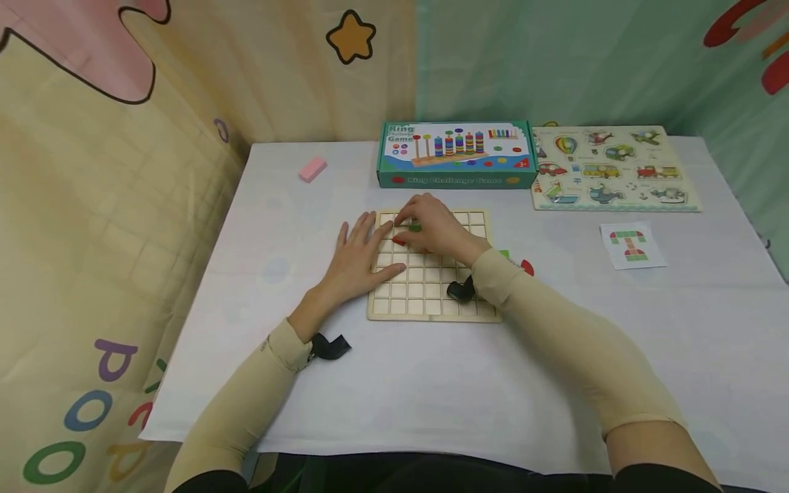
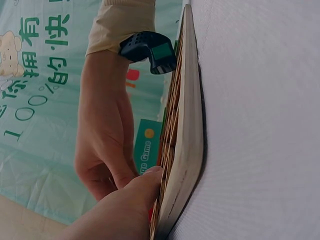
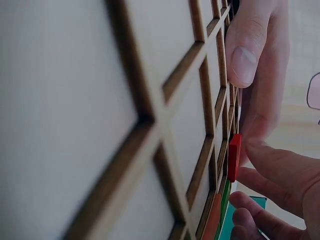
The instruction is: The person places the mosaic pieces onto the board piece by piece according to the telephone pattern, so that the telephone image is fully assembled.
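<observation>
A wooden grid board (image 1: 431, 318) lies on the white table. My left hand (image 1: 356, 261) rests along its left side, fingers extended and thumb over the lower squares. At the board's upper left, my right hand (image 1: 434, 226) pinches a small red piece (image 3: 234, 157) between thumb and index finger, at the grid's surface. A green piece (image 3: 225, 200) and an orange-red piece (image 3: 212, 220) sit in the grid beside it. Part of the board is hidden under my right hand and wrist.
A Ring Challenge Game box (image 1: 456, 179) and a vehicle puzzle board (image 1: 616, 205) stand at the back. A pattern card (image 1: 629, 263) lies right, a pink block (image 1: 312, 169) back left. Loose red (image 1: 527, 268) and green (image 1: 505, 253) pieces lie by my right sleeve.
</observation>
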The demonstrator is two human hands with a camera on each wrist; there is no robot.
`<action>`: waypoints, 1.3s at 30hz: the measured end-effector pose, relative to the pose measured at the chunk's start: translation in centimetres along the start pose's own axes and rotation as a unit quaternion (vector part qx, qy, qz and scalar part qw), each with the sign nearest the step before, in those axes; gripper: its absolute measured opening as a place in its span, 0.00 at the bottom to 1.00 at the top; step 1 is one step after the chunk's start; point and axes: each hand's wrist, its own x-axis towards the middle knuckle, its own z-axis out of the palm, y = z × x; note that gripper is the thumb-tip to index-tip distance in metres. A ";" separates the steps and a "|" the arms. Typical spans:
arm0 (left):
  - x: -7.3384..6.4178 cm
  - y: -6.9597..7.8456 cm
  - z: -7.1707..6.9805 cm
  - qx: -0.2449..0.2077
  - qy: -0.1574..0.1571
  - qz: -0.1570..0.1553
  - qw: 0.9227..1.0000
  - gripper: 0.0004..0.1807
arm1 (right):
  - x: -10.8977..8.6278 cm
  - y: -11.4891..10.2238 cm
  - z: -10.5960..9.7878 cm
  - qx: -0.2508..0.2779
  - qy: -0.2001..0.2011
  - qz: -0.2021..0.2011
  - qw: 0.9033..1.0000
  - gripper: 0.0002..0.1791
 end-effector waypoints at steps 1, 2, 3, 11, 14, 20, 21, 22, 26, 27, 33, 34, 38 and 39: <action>0.0 0.0 0.0 -0.001 0.000 0.000 1.000 0.49 | 0.0 0.0 0.0 0.003 -0.003 0.006 1.000 0.15; -0.1 0.0 0.1 -0.002 -0.001 0.000 1.000 0.49 | 0.1 -0.1 0.1 0.004 -0.005 0.010 1.000 0.16; -0.1 0.0 0.1 -0.003 -0.001 0.000 1.000 0.49 | 0.2 -0.1 0.1 0.004 -0.005 0.012 1.000 0.17; 0.1 -0.1 0.1 -0.001 0.000 0.000 1.000 0.49 | 0.4 -0.4 0.0 0.024 0.005 0.018 1.000 0.15; 0.1 -0.1 0.2 -0.002 -0.001 0.001 1.000 0.49 | 0.4 -0.4 0.0 0.019 -0.006 0.011 1.000 0.15; 0.1 -0.1 0.1 -0.009 -0.002 -0.001 1.000 0.49 | 0.5 -0.4 -0.1 0.020 -0.004 0.005 1.000 0.10; 0.1 -0.1 0.0 -0.009 -0.002 -0.001 1.000 0.49 | 0.6 -0.4 -0.1 0.021 -0.003 0.004 1.000 0.10; 0.1 -0.1 0.0 -0.009 -0.003 -0.001 1.000 0.49 | 0.6 -0.4 -0.1 0.022 -0.002 0.003 1.000 0.10; 0.1 -0.1 -0.1 -0.009 -0.002 -0.002 1.000 0.49 | 0.8 -0.5 -0.1 0.029 0.003 0.001 1.000 0.09; 0.0 -0.1 -0.1 -0.009 -0.002 -0.002 1.000 0.49 | 0.9 -0.5 -0.1 0.030 0.004 0.001 1.000 0.09; 0.0 -0.1 -0.1 -0.010 -0.003 -0.003 1.000 0.50 | 0.9 -0.6 0.0 0.024 -0.006 0.004 1.000 0.08; 0.0 -0.2 -0.1 -0.010 -0.003 -0.003 1.000 0.50 | 0.9 -0.6 0.0 0.023 -0.008 0.005 1.000 0.08; 0.0 -0.2 0.0 -0.012 -0.003 -0.004 1.000 0.49 | 0.8 -0.6 0.0 0.016 -0.012 0.001 1.000 0.08; 0.0 -0.3 0.1 -0.013 -0.003 -0.005 1.000 0.49 | 0.7 -0.6 0.0 0.015 -0.015 0.000 1.000 0.09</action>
